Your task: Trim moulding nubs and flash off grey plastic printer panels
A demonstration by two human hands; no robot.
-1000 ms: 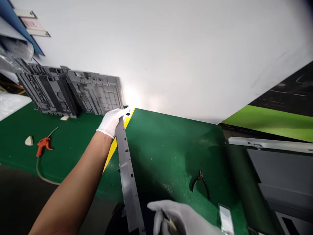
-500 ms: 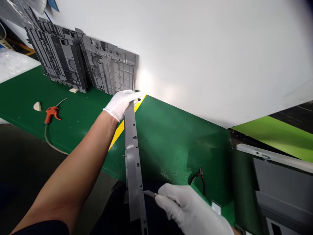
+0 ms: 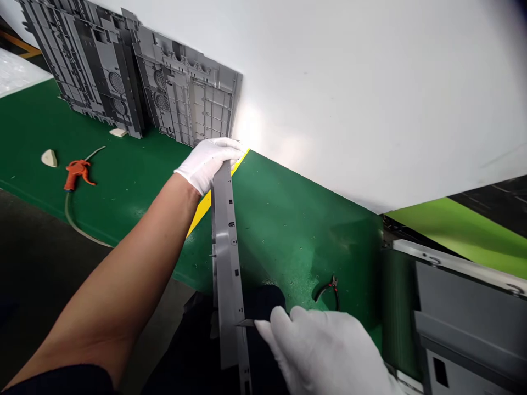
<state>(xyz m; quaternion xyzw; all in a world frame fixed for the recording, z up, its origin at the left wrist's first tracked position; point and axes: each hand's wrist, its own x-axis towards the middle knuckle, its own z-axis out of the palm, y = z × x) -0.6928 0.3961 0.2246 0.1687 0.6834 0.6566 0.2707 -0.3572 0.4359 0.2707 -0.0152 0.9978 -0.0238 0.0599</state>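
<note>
The left hand [image 3: 209, 164], in a white glove, is wrapped around the far end of a long grey part [image 3: 228, 280], its fingers bent over the edge. That part runs from the hand toward the near edge of the view, narrow and slightly tilted, with small dark slots along its right side; its far portion is above the green bench [image 3: 288, 219], and its near portion is above the person's dark clothing. The right hand [image 3: 325, 345], gloved in white too, is curled tight around a knife [image 3: 246, 323] — only the pointed blade shows, the handle being hidden in the fist. The blade points left and overlaps the right edge of the part toward its near end; whether it touches the surface I cannot tell. On the bench, a yellow stripe [image 3: 201, 214] runs slantwise behind the part and the left hand. Cutters [image 3: 332, 289] with dark handles lie to the right, just beyond the right hand. Off to the left lie an orange air gun [image 3: 77, 173] with a hose and, just beside it, a pale wedge [image 3: 49, 158]. Farther back, ribbed grey panels [image 3: 185, 88] stand leaning by a white board [image 3: 349, 99]. At the far right edge, a metal rail [image 3: 453, 263] borders larger grey pieces [image 3: 465, 307].
</note>
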